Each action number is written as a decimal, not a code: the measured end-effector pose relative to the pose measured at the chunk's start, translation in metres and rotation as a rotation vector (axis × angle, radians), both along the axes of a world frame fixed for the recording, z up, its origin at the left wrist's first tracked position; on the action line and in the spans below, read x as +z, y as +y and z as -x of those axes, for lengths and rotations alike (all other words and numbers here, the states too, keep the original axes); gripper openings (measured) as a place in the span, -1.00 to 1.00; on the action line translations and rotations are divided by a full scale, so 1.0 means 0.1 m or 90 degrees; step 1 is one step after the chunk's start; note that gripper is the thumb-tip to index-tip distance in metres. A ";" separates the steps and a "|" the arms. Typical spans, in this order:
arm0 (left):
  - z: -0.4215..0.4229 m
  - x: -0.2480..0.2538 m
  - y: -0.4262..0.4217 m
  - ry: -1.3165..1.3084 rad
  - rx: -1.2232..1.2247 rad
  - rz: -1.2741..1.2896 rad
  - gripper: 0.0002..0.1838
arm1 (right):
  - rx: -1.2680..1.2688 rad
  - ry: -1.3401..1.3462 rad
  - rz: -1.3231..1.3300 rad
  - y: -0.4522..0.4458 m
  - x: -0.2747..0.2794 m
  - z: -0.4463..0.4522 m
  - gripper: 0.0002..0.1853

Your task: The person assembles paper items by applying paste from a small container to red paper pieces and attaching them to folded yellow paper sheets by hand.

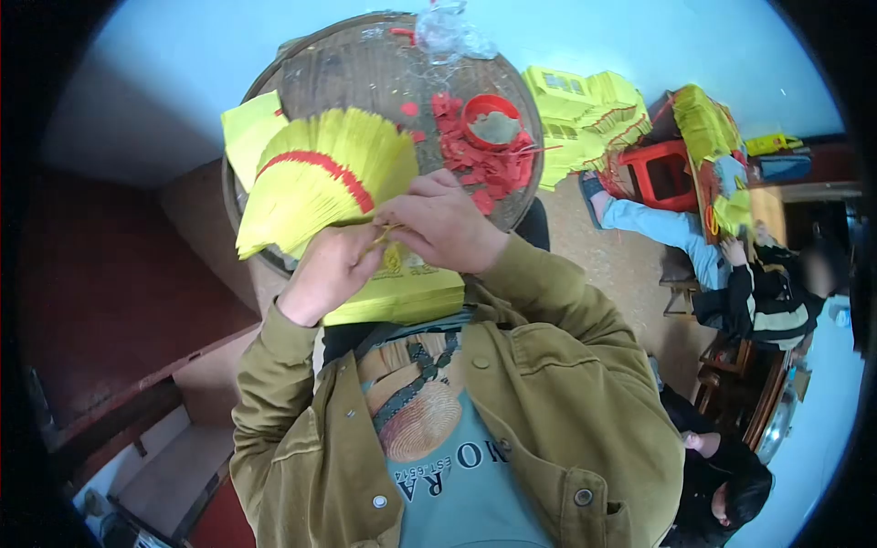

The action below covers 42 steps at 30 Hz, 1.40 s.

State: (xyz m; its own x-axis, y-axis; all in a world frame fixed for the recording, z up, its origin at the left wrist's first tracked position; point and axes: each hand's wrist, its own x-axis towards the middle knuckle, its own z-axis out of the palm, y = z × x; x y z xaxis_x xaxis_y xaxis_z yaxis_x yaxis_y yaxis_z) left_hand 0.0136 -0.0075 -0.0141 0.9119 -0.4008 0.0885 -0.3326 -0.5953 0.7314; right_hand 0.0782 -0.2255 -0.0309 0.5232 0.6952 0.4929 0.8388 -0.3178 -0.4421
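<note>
My left hand (334, 267) is closed at the near edge of a fanned stack of yellow paper (333, 178) with a red strip across it. My right hand (448, 224) pinches at the same corner, its fingertips close to my left thumb. Between the fingers runs a thin yellow strand (387, 232), possibly a cord or rubber band; both hands appear to grip it. Under my hands lies a thick block of yellow paper (397, 300) with printing on top, close to my body. Another yellow sheet bundle (250, 135) lies behind the fan at left.
The round wooden table (356, 64) carries red paper scraps (489, 169), a red-rimmed tub (491, 121) and a clear plastic bag (449, 35). Yellow paper stacks (585, 114) and a red stool (660, 176) stand to the right. One person (767, 283) sits beyond, another (722, 484) at lower right.
</note>
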 end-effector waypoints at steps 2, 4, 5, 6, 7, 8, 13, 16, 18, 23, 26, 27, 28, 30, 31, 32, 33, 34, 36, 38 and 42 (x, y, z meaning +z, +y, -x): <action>-0.01 -0.03 -0.02 -0.009 0.018 0.015 -0.89 | 0.005 0.050 -0.012 -0.06 0.02 -0.03 -0.77; -0.02 -0.04 -0.07 -0.020 0.040 0.046 -0.92 | -0.064 0.108 -0.039 -0.20 -0.04 -0.15 -0.78; -0.01 -0.05 -0.08 -0.025 0.075 0.071 -0.93 | -0.121 0.169 -0.072 -0.27 -0.09 -0.24 -0.79; -0.02 -0.10 -0.03 -0.017 0.109 0.042 -0.91 | -0.202 0.213 -0.161 -0.35 -0.12 -0.34 -0.79; -0.02 -0.15 -0.04 -0.019 0.102 0.045 -0.91 | -0.209 0.210 -0.160 -0.50 -0.22 -0.49 -0.79; -0.01 -0.19 -0.06 -0.031 0.187 0.119 -0.87 | -0.286 0.074 -0.110 -0.70 -0.38 -0.67 -0.77; 0.00 -0.22 -0.05 -0.052 0.323 0.169 -0.79 | -0.462 -0.075 0.155 -1.07 -0.87 -0.97 -0.72; -0.01 -0.18 -0.05 -0.044 0.326 0.169 -0.79 | -0.443 -0.189 0.223 -1.06 -1.06 -1.09 -0.73; -0.01 -0.19 -0.05 -0.037 0.332 0.169 -0.79 | -0.485 -0.104 0.229 -1.05 -1.08 -1.12 -0.75; 0.00 -0.18 -0.06 -0.031 0.340 0.166 -0.78 | -0.412 -0.006 0.050 -0.55 -1.03 -0.72 -0.76; 0.01 -0.16 -0.07 -0.015 0.335 0.160 -0.78 | -0.334 -0.001 0.008 -0.18 -1.19 -0.52 -0.78; 0.01 -0.18 -0.07 -0.023 0.334 0.165 -0.78 | -0.322 -0.019 0.005 -0.10 -1.24 -0.49 -0.80; 0.01 -0.19 -0.06 -0.030 0.334 0.170 -0.79 | -0.321 -0.018 0.004 -0.06 -1.27 -0.49 -0.80; 0.02 -0.21 -0.05 -0.025 0.335 0.167 -0.79 | -0.300 -0.016 0.108 0.00 -1.30 -0.49 -0.77; 0.02 -0.21 -0.05 -0.021 0.334 0.166 -0.79 | -0.300 -0.017 0.108 0.00 -1.30 -0.51 -0.77; 0.01 -0.19 -0.05 -0.023 0.335 0.166 -0.79 | -0.295 -0.006 0.073 -0.03 -1.28 -0.55 -0.77; 0.01 -0.17 -0.06 -0.034 0.330 0.157 -0.80 | -0.288 0.004 0.038 -0.04 -1.21 -0.58 -0.75; 0.01 -0.15 -0.06 -0.043 0.325 0.148 -0.81 | -0.286 0.004 0.040 -0.07 -1.14 -0.57 -0.75; -0.02 -0.15 -0.07 -0.074 0.304 0.135 -0.82 | -0.303 0.095 -0.049 -0.17 -0.96 -0.54 -0.81; -0.05 -0.15 -0.08 -0.107 0.284 0.119 -0.84 | -0.278 0.217 -0.093 -0.28 -0.73 -0.51 -0.85; -0.04 -0.13 -0.09 -0.082 0.275 0.121 -0.87 | -0.135 0.491 -0.198 -0.27 -0.08 -0.25 -0.92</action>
